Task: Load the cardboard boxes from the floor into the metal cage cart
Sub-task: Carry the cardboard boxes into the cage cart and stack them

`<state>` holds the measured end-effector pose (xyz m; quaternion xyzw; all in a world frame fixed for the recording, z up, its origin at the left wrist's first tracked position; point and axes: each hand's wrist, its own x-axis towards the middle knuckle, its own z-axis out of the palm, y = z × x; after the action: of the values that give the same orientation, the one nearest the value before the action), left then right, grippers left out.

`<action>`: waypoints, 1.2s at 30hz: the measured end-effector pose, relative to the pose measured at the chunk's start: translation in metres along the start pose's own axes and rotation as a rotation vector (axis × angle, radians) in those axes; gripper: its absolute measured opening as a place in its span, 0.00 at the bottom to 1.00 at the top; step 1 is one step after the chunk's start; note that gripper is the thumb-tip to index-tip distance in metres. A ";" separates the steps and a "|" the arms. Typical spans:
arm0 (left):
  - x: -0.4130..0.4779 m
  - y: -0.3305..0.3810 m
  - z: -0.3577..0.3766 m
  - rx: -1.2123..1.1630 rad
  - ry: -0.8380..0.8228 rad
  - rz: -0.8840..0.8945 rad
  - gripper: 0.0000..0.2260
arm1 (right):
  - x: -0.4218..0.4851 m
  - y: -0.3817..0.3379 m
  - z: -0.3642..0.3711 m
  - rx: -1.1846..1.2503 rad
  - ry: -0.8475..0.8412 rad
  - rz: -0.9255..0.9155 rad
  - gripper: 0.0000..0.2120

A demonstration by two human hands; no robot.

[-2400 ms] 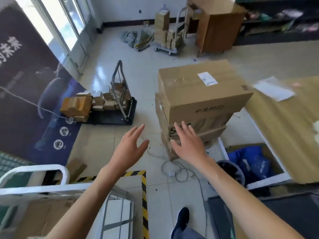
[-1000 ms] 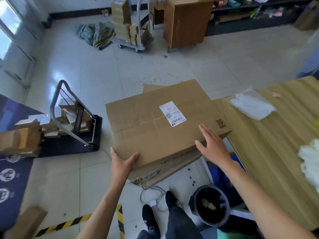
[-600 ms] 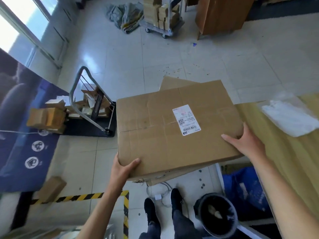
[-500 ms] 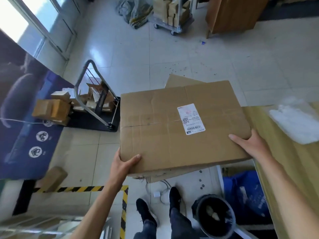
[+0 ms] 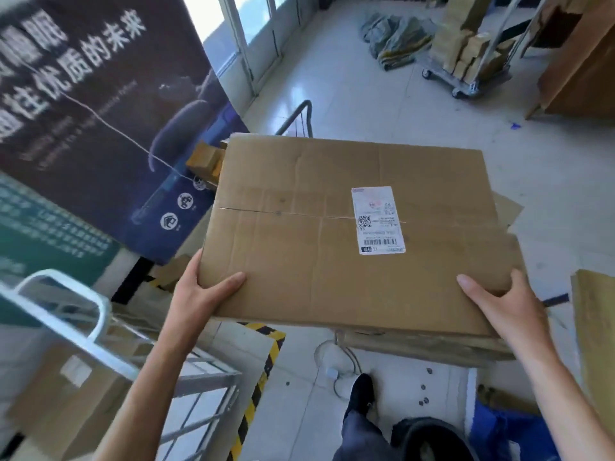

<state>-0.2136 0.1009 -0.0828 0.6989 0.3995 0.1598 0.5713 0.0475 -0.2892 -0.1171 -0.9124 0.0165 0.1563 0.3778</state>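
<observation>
Two hands, left hand (image 5: 196,296) and right hand (image 5: 509,304), grip one cardboard box (image 5: 332,234).

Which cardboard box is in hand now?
The big flat box with the white label: left hand and right hand grip its near corners. The box in the cart is untouched.

Daylight floods in through the glass doors (image 5: 253,34) at the top, blown out white, and glares off the floor tiles (image 5: 299,91) below them. The box (image 5: 332,267) is evenly lit and fairly sharp. The banner (image 5: 83,94) and cart rail (image 5: 101,311) at the left are motion-blurred, and the wide lens bends lines near the edges.
</observation>
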 end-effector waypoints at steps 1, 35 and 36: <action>-0.011 -0.006 -0.027 0.007 0.045 -0.010 0.36 | -0.011 -0.016 0.015 0.013 -0.027 -0.029 0.38; -0.411 -0.357 -0.570 -0.222 1.041 -0.631 0.43 | -0.477 -0.298 0.623 -0.431 -0.894 -0.827 0.36; -0.401 -0.373 -0.573 -0.232 1.028 -0.662 0.42 | -0.475 -0.295 0.641 -0.451 -0.903 -0.814 0.36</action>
<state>-0.9962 0.1986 -0.1654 0.3049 0.7990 0.3327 0.3974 -0.5350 0.3253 -0.2003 -0.7470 -0.5244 0.3687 0.1759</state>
